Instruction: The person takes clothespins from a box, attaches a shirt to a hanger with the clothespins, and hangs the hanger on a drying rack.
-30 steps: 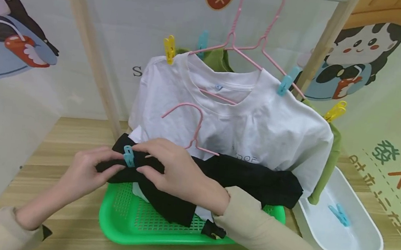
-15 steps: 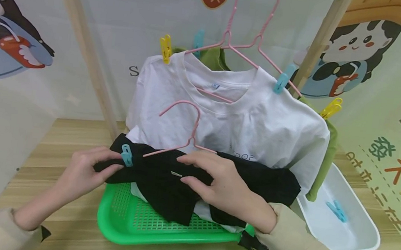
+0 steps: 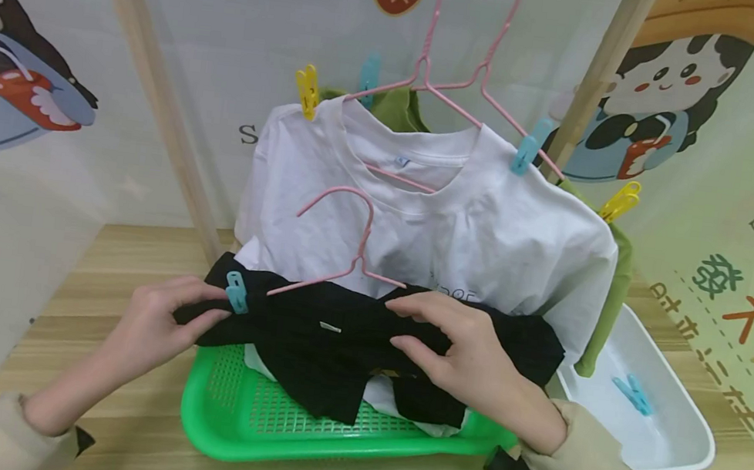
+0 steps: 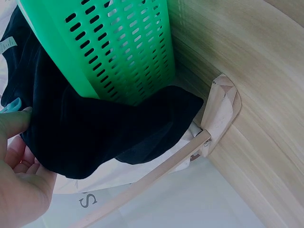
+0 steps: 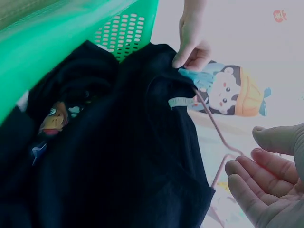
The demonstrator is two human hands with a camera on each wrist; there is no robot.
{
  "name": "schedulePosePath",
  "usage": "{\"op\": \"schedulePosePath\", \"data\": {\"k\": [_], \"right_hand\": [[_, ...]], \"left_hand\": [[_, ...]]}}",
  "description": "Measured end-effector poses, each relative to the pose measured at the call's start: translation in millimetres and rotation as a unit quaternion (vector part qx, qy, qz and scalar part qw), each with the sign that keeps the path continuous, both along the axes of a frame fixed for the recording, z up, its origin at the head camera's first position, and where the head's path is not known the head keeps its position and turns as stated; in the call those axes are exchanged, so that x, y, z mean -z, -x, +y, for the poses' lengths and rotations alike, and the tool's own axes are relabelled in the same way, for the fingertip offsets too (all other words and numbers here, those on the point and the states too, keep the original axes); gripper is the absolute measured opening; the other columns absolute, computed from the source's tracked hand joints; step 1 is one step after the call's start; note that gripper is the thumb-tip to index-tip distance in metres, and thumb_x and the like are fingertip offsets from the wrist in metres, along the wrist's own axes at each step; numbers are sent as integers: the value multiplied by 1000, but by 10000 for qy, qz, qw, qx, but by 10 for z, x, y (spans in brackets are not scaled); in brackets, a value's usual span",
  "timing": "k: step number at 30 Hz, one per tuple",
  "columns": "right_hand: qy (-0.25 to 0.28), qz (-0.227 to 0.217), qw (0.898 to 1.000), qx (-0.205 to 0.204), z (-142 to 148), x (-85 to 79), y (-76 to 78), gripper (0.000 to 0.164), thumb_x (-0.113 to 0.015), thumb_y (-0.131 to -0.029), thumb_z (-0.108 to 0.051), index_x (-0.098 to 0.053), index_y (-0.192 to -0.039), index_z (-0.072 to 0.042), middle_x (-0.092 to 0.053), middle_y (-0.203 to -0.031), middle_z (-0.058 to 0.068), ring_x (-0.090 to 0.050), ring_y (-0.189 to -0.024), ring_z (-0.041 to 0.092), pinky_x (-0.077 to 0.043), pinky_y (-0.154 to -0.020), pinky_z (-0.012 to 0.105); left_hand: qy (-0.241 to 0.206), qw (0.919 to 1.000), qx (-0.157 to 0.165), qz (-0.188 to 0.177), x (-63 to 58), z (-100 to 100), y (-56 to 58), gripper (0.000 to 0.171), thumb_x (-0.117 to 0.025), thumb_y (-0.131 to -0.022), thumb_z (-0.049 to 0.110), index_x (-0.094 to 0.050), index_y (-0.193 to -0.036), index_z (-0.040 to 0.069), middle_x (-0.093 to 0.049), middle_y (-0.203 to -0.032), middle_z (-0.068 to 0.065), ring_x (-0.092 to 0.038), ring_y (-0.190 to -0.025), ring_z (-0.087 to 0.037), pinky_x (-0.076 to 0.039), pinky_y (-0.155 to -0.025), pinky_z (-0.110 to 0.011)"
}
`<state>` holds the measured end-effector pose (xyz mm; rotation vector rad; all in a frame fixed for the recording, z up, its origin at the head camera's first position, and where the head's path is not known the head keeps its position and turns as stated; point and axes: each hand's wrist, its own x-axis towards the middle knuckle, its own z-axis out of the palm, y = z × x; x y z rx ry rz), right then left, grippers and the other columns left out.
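Note:
A black T-shirt (image 3: 308,351) lies spread over a green basket (image 3: 215,430), with a pink hanger (image 3: 364,237) in its neck and the hook standing up. On its left shoulder sits a blue clothespin (image 3: 237,293). My left hand (image 3: 161,317) pinches the shirt's cloth beside that clothespin; the left wrist view shows the black sleeve (image 4: 137,123) hanging from there. Over the right part of the shirt is my right hand (image 3: 471,358), its thumb and fingers apart. The right wrist view shows nothing held in the right hand (image 5: 273,178).
Behind, a white T-shirt (image 3: 517,228) and a green garment (image 3: 398,109) hang on pink hangers from a wooden rack (image 3: 150,85), with yellow and blue clothespins on them. A white tray (image 3: 667,446) at the right holds a blue clothespin (image 3: 633,394).
My right hand has left the blue clothespin at the left shoulder and moved right across the shirt. The left hand keeps its place by the clothespin.

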<state>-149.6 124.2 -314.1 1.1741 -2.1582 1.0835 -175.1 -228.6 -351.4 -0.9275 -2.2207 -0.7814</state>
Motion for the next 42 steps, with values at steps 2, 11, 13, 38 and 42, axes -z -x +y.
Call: {"op": "schedulePosePath", "data": {"k": [2,11,13,38,42], "right_hand": [[-34,-111,9999,95,49,3,-14,32,-75,-75,-1,-66,-106,-2,-67,-105,7,-63,-96,16,-51,-81,24],[48,-203,9990,404,309,71,-72,31,-75,-75,1,-66,-104,-2,-68,-102,8,-65,-89,18,-51,-76,23],[111,-235,9986,465,375,90,-91,29,-74,-76,-1,-66,-104,-2,-68,-101,9,-65,-88,20,-51,-76,22],[408,-32,9904,1323,979,221,-266,28,-76,-77,-5,-66,-103,0,-68,-95,9,-63,-86,7,-49,-77,15],[471,26,9875,1507,1079,268,-292,27,-76,-78,-7,-67,-102,1,-69,-95,4,-62,-86,0,-48,-77,13]], "left_hand": [[-1,10000,0,16,2,-1,-1,30,-79,-58,-11,-70,-83,3,-66,-75,-1,-57,-63,-8,-42,-56,-15],[22,10000,-22,52,1,2,-6,31,-79,-57,-11,-70,-83,3,-66,-75,-1,-59,-64,-9,-43,-57,-15],[13,10000,4,50,4,3,-3,31,-79,-57,-12,-70,-83,3,-66,-75,-1,-58,-63,-8,-42,-56,-15],[109,9999,-109,46,9,5,7,30,-79,-57,-11,-70,-83,2,-66,-75,-2,-60,-64,-11,-44,-57,-16],[135,9998,-121,66,14,4,10,30,-79,-57,-10,-71,-83,3,-66,-75,-1,-60,-64,-11,-44,-57,-16]]}}
